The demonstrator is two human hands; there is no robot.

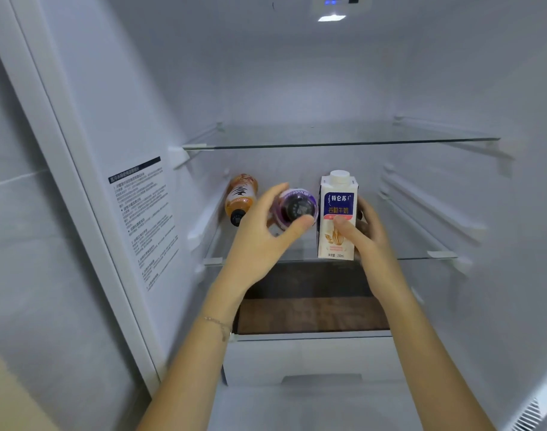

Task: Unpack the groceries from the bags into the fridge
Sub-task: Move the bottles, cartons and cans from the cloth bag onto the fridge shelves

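Standing on shelf [421, 258], carton [337, 200] is gripped by right hand [373, 244] | purple bottle [297, 206] is gripped by left hand [259, 241] | orange bottle [241, 194] just left of its fingers [276, 194]

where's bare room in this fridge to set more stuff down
The upper glass shelf is bare throughout. On the lower glass shelf, the patch between the white milk carton and the right fridge wall is free. Left of the carton is crowded: orange plastic bottle on its side, purple dark-capped bottle, left hand.
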